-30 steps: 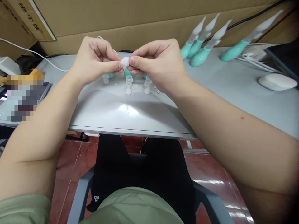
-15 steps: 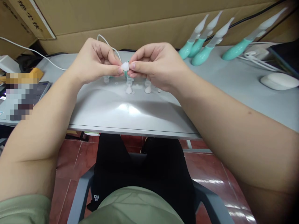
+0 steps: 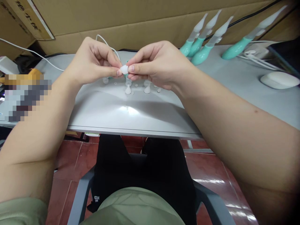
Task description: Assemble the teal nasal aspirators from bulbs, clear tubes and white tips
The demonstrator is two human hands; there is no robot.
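A small white plastic piece [image 3: 124,69] is pinched between my two hands, above the grey table. My left hand [image 3: 99,62] grips its left end with thumb and fingertips. On the other end, the thumb and forefinger of my right hand [image 3: 151,64] close on it. Just below lie small white cone-shaped tips [image 3: 128,89], one more cone [image 3: 147,89] to the right, and several tiny white rings and discs [image 3: 159,90]. Parts with clear and teal sections lie behind them, largely covered by my fingers.
Teal bulb aspirators [image 3: 202,54] with clear necks and white nozzles stand at the back right. A white computer mouse [image 3: 280,80] and white cables lie right of them. A cardboard wall [image 3: 140,22] closes off the back. At left is a yellow object [image 3: 35,75].
The white piece has turned slightly between my fingers, and my hands have shifted a little left. Both hands keep their pinch.
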